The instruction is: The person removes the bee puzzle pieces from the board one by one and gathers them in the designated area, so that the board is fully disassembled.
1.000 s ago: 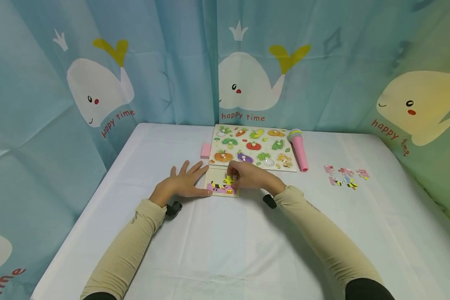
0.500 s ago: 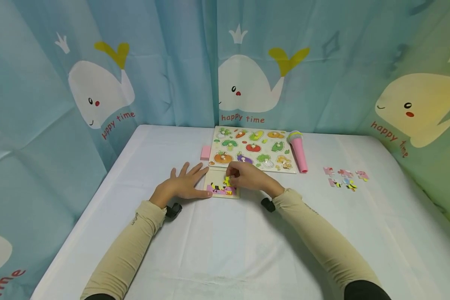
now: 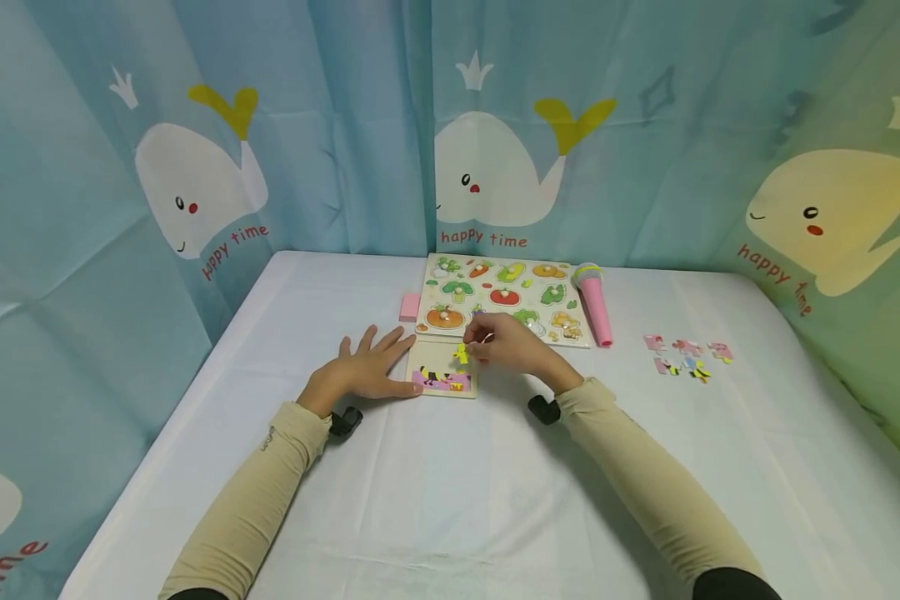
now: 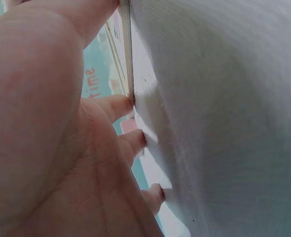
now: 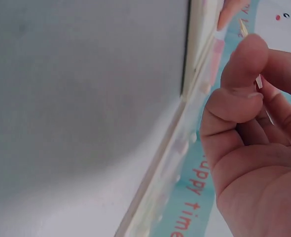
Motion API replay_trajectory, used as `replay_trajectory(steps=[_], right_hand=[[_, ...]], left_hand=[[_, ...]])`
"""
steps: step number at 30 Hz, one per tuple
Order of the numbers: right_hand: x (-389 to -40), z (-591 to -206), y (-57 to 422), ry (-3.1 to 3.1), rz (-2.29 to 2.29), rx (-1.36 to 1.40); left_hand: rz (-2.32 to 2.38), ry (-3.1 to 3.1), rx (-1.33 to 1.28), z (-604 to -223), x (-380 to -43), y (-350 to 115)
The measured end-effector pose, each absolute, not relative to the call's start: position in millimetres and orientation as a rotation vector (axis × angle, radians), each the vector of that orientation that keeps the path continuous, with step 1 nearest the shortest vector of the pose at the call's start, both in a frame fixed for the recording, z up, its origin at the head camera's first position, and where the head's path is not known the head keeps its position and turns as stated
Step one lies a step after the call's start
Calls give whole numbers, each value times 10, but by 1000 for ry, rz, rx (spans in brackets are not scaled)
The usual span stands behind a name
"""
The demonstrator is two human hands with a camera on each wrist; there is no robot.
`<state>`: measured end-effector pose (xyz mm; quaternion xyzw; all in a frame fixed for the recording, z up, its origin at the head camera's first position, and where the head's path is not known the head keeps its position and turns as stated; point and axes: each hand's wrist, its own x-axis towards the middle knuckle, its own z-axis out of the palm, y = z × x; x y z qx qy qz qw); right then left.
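In the head view, a small wooden jigsaw board (image 3: 426, 353) lies on the white cloth, with pink, black and yellow pieces (image 3: 438, 381) set along its near side. My left hand (image 3: 367, 367) lies with fingers spread, its thumb on the board's near left corner and its index fingertip by the far left one. Thumb and index finger of my right hand (image 3: 508, 343) pinch a yellow jigsaw piece (image 3: 461, 354), tilted over the board's right part. Only a thin edge of that jigsaw piece (image 5: 243, 28) shows past the fingertips in the right wrist view.
Behind the jigsaw board lies a vegetable knob puzzle (image 3: 528, 302). A pink toy microphone (image 3: 595, 307) rests at its right and a pink block (image 3: 410, 307) at its left. Several loose jigsaw pieces (image 3: 687, 348) lie in two rows farther right. A whale-print curtain (image 3: 375, 167) hangs behind.
My right hand has lifted and shifted slightly right, bringing the yellow jigsaw piece up from among the pieces on the board. My left hand has stayed in place.
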<state>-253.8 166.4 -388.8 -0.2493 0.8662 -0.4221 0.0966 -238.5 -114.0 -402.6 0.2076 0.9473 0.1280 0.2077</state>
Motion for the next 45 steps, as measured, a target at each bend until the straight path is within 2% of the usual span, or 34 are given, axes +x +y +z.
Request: replay_trajectory(steps=[19, 45], right_hand=[[-2520, -3826, 2060, 2621, -1388, -638], [-2418, -3736, 2841, 2740, -1492, -307]], left_hand=[[339, 2637, 581, -4012, -2377, -1145], [343, 2641, 585, -4037, -2378, -1157]])
